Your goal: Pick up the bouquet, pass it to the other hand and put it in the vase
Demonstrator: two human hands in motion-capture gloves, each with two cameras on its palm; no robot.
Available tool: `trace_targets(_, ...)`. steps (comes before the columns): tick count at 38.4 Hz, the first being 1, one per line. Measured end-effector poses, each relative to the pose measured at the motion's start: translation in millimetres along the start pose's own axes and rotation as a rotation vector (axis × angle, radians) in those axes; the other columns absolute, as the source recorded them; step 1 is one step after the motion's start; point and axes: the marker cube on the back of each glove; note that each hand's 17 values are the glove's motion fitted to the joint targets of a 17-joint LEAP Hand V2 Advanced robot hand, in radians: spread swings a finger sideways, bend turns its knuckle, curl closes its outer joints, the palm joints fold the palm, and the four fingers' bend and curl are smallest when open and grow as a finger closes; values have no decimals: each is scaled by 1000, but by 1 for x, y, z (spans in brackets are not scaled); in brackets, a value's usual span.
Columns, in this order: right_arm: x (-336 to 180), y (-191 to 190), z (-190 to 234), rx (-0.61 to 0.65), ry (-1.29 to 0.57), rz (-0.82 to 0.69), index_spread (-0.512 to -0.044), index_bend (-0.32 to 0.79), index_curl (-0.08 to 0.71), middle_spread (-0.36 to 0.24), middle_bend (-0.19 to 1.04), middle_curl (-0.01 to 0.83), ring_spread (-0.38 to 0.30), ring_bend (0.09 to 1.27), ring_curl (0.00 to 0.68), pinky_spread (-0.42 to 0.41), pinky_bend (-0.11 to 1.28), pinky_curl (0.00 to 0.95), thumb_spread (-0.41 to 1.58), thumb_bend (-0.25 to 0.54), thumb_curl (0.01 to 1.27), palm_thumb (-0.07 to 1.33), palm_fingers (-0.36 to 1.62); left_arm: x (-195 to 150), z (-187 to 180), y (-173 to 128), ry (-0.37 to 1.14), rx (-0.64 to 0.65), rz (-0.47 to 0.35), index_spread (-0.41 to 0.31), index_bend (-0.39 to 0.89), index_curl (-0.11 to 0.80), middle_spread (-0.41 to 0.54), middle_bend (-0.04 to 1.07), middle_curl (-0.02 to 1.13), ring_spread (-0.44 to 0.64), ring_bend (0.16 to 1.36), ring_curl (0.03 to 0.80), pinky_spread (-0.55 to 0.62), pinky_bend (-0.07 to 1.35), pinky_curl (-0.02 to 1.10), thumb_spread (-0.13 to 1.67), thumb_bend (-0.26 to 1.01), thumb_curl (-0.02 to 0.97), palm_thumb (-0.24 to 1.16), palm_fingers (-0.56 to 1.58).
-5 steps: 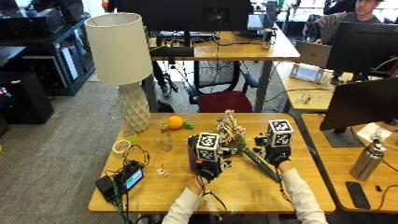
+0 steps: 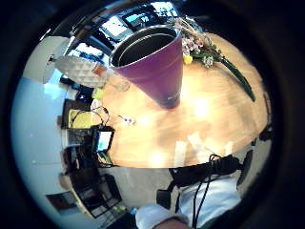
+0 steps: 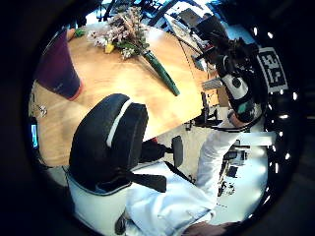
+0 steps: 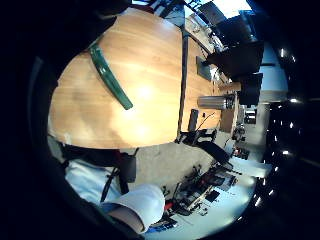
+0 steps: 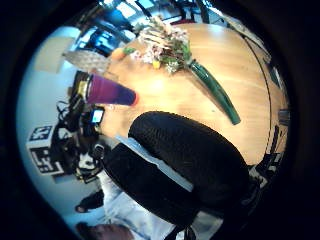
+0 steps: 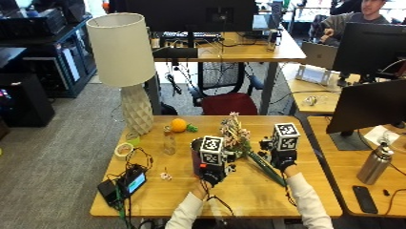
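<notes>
Right now the bouquet (image 6: 244,145) is lying flat on the worktop (image 6: 304,191), its pale dried flower heads pointing away from the person and its long green wrapped stem (image 6: 266,169) running back toward the right hand (image 6: 282,161). That hand is hovering near the stem; its fingers are not showing clearly and nothing is sitting in its palm views, so I cannot tell how far they are spread. The left hand (image 6: 212,172) is hanging just in front of the purple vase (image 2: 157,71), which is standing upright beside the flower heads; its fingers are hidden too, though they seem to be holding nothing. Judging by its look, the bunch is probably light, with brittle, crumbly heads and a stiffer, smooth sleeve that may slide in a glove. The safest hold is likely round the green stem, about midway, leaving the lower end free for the other hand and keeping the blooms untouched
</notes>
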Motion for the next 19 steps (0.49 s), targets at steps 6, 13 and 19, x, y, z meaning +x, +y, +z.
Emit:
trace_targets(6,-5,11,-13,4,3,-9,-340,118,112,-40,213,153,94,404,165,227,510,223,873,25,69,118,338,-1,1,3,-21,-14,4,-30,190,176,145,160,118,294,460,160,357,332,163,923,90,92,204,299)
trace_targets(13,-7,13,-17,-2,22,-17,-370,122,136,-43,216,201,105,419,193,245,520,254,1008,-1,99,125,322,-3,-5,11,5,-4,24,-33,186,226,160,166,150,335,474,181,396,332,196,1057,61,126,210,281)
trace_targets(19,-9,16,-24,-92,43,4,-365,55,120,-3,272,247,128,514,232,258,532,272,1040,-21,124,115,399,-2,-8,11,2,14,40,-34,184,260,166,168,172,351,481,193,412,329,219,1114,36,150,216,272)
